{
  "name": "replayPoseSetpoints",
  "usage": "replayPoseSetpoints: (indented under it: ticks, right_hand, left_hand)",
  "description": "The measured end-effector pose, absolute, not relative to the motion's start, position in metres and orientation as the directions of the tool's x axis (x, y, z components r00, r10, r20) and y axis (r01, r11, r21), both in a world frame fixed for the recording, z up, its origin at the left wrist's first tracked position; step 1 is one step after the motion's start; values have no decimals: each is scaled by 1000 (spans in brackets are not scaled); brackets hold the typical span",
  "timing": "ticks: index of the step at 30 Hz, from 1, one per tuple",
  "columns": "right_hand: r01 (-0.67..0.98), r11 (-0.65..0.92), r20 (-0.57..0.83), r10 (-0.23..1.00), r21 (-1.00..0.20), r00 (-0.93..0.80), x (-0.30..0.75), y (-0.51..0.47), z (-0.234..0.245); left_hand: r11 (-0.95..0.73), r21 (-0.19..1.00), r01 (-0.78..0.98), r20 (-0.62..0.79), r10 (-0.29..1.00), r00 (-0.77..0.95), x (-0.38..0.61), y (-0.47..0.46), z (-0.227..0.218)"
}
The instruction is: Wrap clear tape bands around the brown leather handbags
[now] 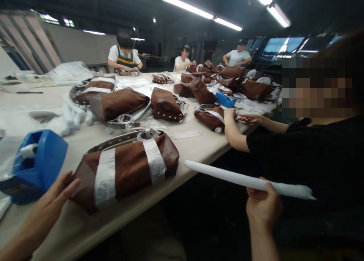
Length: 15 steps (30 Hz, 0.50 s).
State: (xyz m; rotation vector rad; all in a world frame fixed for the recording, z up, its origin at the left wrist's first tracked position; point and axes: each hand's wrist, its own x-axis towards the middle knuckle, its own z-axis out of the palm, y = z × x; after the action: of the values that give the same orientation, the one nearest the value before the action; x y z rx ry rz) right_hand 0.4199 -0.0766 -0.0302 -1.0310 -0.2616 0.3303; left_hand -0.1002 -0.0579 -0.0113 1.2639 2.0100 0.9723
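Note:
My left hand (52,200) lies open, fingers stretched, against the left end of a brown bag (127,170) wrapped with two white paper bands on the table (199,147). A studded strap lies along the bag's far side. My right hand (263,208) is held off the table edge, closed round a long rolled white paper tube (227,176) that points left towards the bag. A blue tape dispenser (34,166) stands just left of my left hand.
A person in black sits close on my right, hands on another brown bag (212,117). Several more brown bags, straps and white wrapping cover the table. A second blue dispenser (226,99) sits mid-table. Three other people work at the far end.

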Motion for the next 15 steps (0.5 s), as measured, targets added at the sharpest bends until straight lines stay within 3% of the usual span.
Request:
replayPoseSetpoints:
  ticks: [4, 8, 15]
  right_hand:
    - [-295, 392, -34, 552, -871, 833, 411, -62, -50]
    - [-296, 413, 31, 624, -861, 781, 397, -37, -62]
    - [-413, 339, 79, 844, -845, 531, 386, -7, -76]
  left_hand:
    - [315, 800, 511, -108, 913, -394, -83, -58, -7]
    - [294, 803, 517, -95, 922, -376, -83, -54, -7]
    - [209, 820, 533, -12, 937, -349, -110, -46, -41]
